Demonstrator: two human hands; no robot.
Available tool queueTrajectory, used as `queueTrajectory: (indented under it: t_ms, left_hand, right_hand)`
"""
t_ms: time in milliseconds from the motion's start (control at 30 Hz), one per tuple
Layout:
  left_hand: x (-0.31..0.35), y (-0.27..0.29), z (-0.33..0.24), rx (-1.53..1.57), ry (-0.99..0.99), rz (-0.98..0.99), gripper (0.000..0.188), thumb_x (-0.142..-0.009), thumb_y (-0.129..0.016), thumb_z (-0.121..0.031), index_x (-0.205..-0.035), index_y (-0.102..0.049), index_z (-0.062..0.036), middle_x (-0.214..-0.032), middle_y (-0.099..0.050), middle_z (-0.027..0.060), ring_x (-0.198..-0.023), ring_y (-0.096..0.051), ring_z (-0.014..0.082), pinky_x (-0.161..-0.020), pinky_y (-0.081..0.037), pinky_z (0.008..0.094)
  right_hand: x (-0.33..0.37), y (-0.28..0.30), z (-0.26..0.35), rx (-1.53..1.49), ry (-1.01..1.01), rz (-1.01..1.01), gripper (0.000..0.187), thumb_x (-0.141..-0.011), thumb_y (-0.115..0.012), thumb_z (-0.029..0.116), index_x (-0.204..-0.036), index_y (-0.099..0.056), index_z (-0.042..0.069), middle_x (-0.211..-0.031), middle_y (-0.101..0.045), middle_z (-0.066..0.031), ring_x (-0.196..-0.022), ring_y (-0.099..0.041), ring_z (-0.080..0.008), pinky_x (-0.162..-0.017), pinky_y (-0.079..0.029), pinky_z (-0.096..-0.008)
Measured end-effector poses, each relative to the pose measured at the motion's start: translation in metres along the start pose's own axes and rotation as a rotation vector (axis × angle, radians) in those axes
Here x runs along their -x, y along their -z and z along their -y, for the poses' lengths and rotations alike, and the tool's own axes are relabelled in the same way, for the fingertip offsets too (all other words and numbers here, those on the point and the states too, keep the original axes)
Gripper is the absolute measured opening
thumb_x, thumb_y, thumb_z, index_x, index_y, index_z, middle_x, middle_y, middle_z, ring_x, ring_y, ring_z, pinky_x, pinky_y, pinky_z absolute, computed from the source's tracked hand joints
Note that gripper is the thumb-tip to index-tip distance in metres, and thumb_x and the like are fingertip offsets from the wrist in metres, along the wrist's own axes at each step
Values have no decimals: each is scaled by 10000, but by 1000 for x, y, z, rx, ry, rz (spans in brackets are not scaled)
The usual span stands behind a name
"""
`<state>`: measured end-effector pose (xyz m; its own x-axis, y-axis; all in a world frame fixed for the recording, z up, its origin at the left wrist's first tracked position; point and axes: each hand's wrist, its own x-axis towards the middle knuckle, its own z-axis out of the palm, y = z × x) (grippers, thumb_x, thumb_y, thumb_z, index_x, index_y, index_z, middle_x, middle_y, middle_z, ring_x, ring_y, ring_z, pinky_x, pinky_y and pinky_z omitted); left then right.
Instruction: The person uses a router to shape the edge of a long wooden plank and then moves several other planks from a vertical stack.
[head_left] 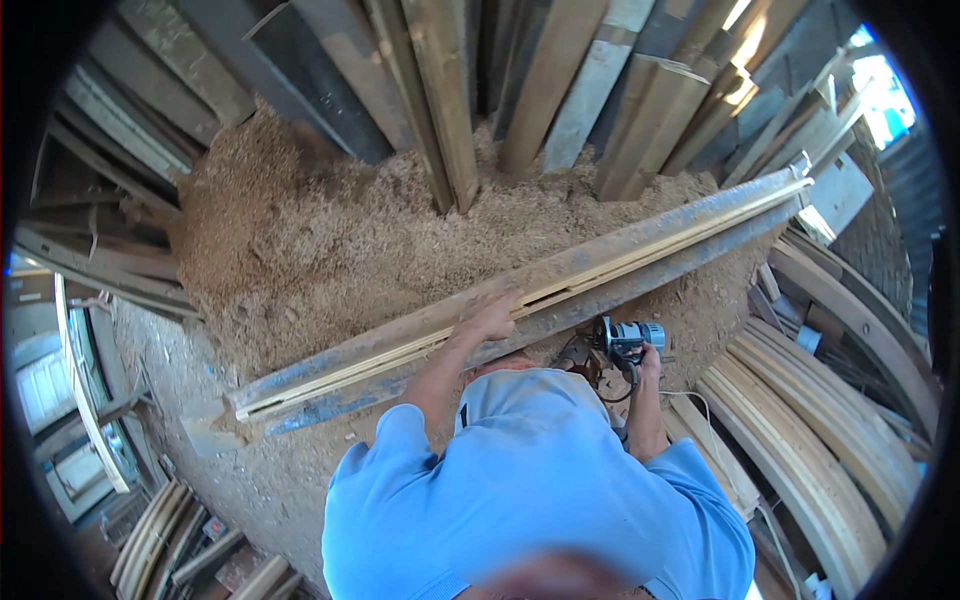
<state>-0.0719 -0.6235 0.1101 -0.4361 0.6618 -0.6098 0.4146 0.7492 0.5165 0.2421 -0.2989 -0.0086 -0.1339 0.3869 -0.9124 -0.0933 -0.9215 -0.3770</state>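
Note:
A long wooden beam with grey, weathered sides and a pale wood strip along its middle runs slantwise in front of me, from near left to far right. A narrow dark slot shows in the strip. My left hand lies on the beam beside this slot, fingers stretched toward it. On the beam's near side, my right hand grips the dark handle of a corded power tool with a silver-and-teal motor housing. My cap hides part of the tool's lower end, and its exact kind is unclear.
Sawdust and shavings are heaped beyond the beam. Upright planks lean behind the heap. Curved timbers are stacked at right, with a pale cord beside them. More curved pieces lie near left.

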Motion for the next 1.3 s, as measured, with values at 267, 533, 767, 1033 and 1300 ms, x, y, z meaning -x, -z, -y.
queueTrajectory:
  t_ms: [267,533,767,1033,1300]
  left_hand:
    - [5,8,-5,85,24,72,769,-800,-685,-183,-1523,-424,-219,-1381,-605,162,-1310,-541,373,-1116,-419,499]
    - [4,18,-7,173,74,170,790,-816,-623,-128,-1555,-378,-265,-1466,-528,163,-1377,-473,376,-1156,-356,529]
    - [0,5,-4,182,68,161,790,-802,-634,-128,-1546,-393,-242,-1484,-520,136,-1382,-468,370,-1148,-374,520]
    - [0,16,-10,94,-30,65,821,-750,-674,-174,-1528,-417,-232,-1391,-593,188,-1273,-564,390,-1076,-460,471]
    - [-15,-3,-5,18,-56,48,861,-725,-625,-174,-1547,-383,-255,-1388,-595,194,-1278,-559,394,-1089,-444,477]
  right_hand:
    - [1,-19,10,66,-35,1,148,-945,-528,139,-804,-495,108,-625,-501,-12,-506,-488,-147,-511,-472,-335]
    - [-14,-20,18,116,-74,50,84,-941,-519,136,-861,-517,109,-684,-531,-4,-530,-506,-121,-519,-471,-316]
    - [-30,-14,14,129,-117,18,87,-948,-517,141,-872,-536,102,-685,-540,-1,-525,-512,-115,-507,-476,-320]
    - [-4,-25,-6,161,-48,140,164,-985,-515,151,-823,-498,133,-640,-498,4,-521,-479,-132,-511,-472,-316]
    - [4,3,-30,-51,-7,24,115,-929,-550,100,-822,-509,89,-667,-511,-22,-499,-497,-137,-503,-471,-321]
